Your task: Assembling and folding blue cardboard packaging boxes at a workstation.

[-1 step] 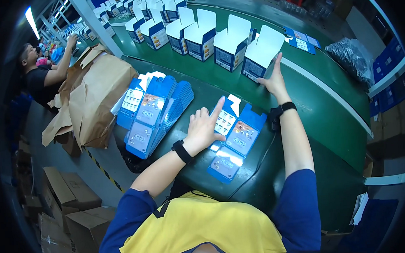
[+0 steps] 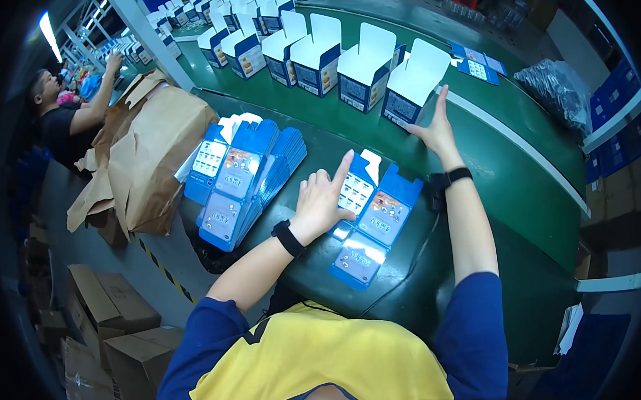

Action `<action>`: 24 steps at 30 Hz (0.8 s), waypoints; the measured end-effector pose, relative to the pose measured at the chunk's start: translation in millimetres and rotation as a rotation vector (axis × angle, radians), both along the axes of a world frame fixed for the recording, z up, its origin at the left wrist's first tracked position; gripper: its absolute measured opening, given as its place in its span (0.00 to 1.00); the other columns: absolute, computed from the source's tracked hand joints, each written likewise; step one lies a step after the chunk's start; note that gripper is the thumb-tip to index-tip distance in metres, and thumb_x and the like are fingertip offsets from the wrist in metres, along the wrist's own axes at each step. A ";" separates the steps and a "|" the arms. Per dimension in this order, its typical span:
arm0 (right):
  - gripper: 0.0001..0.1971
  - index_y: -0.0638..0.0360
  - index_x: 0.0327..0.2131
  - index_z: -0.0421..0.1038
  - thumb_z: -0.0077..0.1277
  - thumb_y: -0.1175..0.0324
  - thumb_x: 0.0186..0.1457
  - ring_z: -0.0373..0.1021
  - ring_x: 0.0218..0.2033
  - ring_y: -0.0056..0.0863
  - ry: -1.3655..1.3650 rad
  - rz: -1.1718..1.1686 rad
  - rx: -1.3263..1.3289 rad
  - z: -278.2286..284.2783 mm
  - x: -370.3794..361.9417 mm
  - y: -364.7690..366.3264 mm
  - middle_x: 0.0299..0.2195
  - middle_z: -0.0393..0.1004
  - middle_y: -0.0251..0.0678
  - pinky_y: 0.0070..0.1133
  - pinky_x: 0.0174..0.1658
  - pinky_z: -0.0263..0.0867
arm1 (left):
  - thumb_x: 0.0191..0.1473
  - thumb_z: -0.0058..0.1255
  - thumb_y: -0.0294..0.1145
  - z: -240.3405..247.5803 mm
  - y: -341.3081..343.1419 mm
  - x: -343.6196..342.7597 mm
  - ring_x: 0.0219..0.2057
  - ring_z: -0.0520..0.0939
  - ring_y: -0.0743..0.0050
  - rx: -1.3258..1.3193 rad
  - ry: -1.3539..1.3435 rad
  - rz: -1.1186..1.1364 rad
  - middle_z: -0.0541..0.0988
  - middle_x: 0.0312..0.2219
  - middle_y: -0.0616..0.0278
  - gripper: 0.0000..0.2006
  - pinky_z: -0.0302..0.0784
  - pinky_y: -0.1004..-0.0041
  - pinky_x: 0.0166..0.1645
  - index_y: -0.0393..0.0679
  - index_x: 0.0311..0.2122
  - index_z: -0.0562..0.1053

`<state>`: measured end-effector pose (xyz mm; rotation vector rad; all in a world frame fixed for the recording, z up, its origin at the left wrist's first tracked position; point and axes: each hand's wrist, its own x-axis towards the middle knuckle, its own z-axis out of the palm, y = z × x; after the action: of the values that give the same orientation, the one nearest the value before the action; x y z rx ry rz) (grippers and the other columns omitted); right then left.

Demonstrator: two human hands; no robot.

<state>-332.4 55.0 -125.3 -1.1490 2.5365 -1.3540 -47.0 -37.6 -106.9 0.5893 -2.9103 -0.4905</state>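
Note:
My left hand (image 2: 322, 203) lies at the left edge of a flat, unfolded blue carton (image 2: 384, 215) on the green table. Its index finger and thumb are spread apart over the carton's edge, while the other fingers bend. Farther right, my right hand (image 2: 435, 127) is at the near right corner of an erected blue-and-white box (image 2: 412, 85) with its white lid flap up. Thumb and index finger are stretched apart there, the thumb at the box's lower corner. A fanned stack of flat blue cartons (image 2: 244, 178) rests left of my left hand.
Several erected boxes (image 2: 317, 61) stand in a row along the green belt (image 2: 490, 150). A torn brown paper bag (image 2: 158, 160) is beside the stack. Cardboard boxes (image 2: 117, 302) lie at lower left. A clear plastic bag (image 2: 555, 93) lies at right. Another person (image 2: 74, 118) works at far left.

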 end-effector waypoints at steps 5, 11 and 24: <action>0.53 0.56 0.63 0.23 0.58 0.68 0.47 0.49 0.61 0.38 -0.528 0.017 -0.030 12.4 82.8 70.4 0.62 0.43 0.56 0.31 0.58 0.51 | 0.39 0.64 0.29 10.1 -12.1 9.3 0.36 0.74 0.61 0.190 0.038 0.072 0.73 0.34 0.54 0.50 0.68 0.65 0.45 0.50 0.64 0.45; 0.42 0.61 0.62 0.39 0.56 0.70 0.49 0.61 0.54 0.31 -1.110 0.111 -0.446 38.0 163.2 127.9 0.60 0.53 0.48 0.29 0.55 0.57 | 0.41 0.64 0.31 33.0 -8.7 7.3 0.38 0.74 0.77 1.500 0.465 -0.055 0.72 0.38 0.59 0.42 0.69 0.76 0.44 0.37 0.60 0.53; 0.55 0.57 0.62 0.43 0.69 0.63 0.33 0.62 0.54 0.40 0.127 0.344 -0.496 100.4 202.6 76.6 0.56 0.60 0.46 0.26 0.48 0.66 | 0.48 0.58 0.39 86.6 15.0 10.7 0.42 0.73 0.75 1.488 0.865 -0.265 0.71 0.45 0.59 0.34 0.67 0.74 0.49 0.39 0.57 0.58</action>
<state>-129.8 131.6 -24.9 -1.6990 1.9820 -1.9089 -36.3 -22.6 -20.2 -0.0136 -1.3883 -2.2107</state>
